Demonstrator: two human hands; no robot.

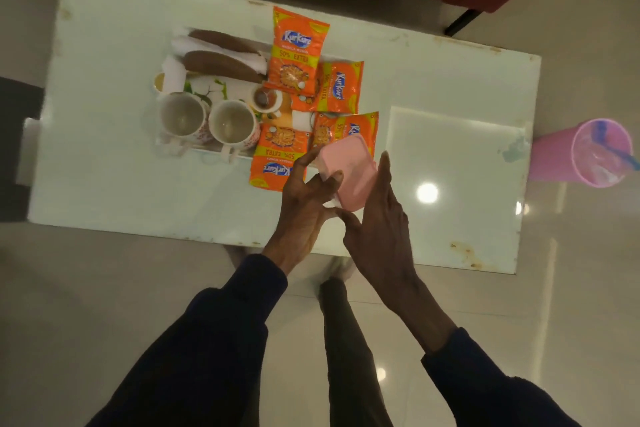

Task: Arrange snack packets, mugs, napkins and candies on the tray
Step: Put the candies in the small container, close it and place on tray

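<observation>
The fingers (pixel 330 182) of our left hand (pixel 304 208) curl round the near left corner of the pink box (pixel 349 173) and grip it. The fingers of our right hand (pixel 377 232) lie straight and flat along its right side, with the thumb at the near corner. The box is tilted between both hands, above the white table (pixel 104 184).

On the left stands the tray (pixel 204 88). Two mugs (pixel 182 118) stand upright side by side at its near edge. Behind them lie white napkins (pixel 172 74) with two long brown pieces (pixel 221 66) on top. A small bowl (pixel 265 99) sits just beside the mugs. Four orange snack packets (pixel 296 52) lie flat at the right end of the tray, some over its edge, and the box hides part of the nearest right one. We cannot tell what the box holds. Far right, a pink bin (pixel 602 152) stands on the floor.
</observation>
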